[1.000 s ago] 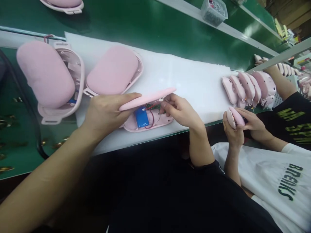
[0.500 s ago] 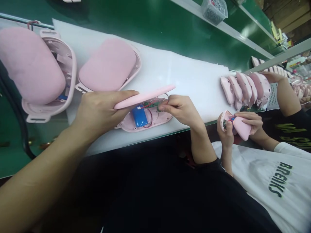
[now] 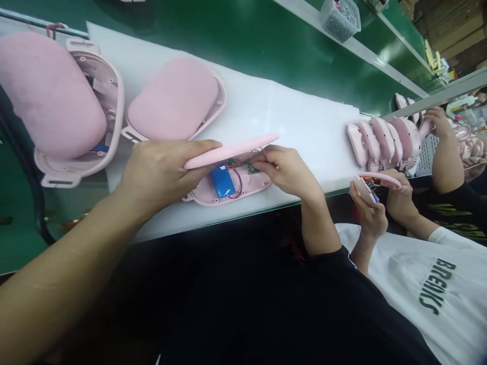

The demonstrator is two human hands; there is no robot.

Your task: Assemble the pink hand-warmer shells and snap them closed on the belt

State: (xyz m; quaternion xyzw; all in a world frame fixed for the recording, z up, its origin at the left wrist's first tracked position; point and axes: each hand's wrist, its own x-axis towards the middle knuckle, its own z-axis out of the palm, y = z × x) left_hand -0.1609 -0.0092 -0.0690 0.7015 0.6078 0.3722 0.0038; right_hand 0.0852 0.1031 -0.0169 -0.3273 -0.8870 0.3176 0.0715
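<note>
My left hand (image 3: 160,170) grips one end of a pink padded cover (image 3: 236,151), held tilted on edge above an open pink plastic shell (image 3: 216,198). Inside the shell lie a blue battery pack (image 3: 222,181) with red and black wires and a green circuit board (image 3: 243,163), partly hidden by the cover. My right hand (image 3: 285,170) is at the far end of the shell, its thumb and fingers pinched together by the wires and board. What lies between those fingertips is too small to make out.
Two more pink shells with loose covers, one (image 3: 175,99) on the white foam sheet (image 3: 304,116) and another (image 3: 53,96), are at left. Several pink units (image 3: 380,139) stand in a row at right. A co-worker's hands (image 3: 371,215) hold an opened unit. A screw box (image 3: 340,20) sits behind.
My hands stay in nearly the same pose, with slightly shifted framing. The co-worker at right has tilted the opened unit, and the farther person's hand has lifted from the row.
</note>
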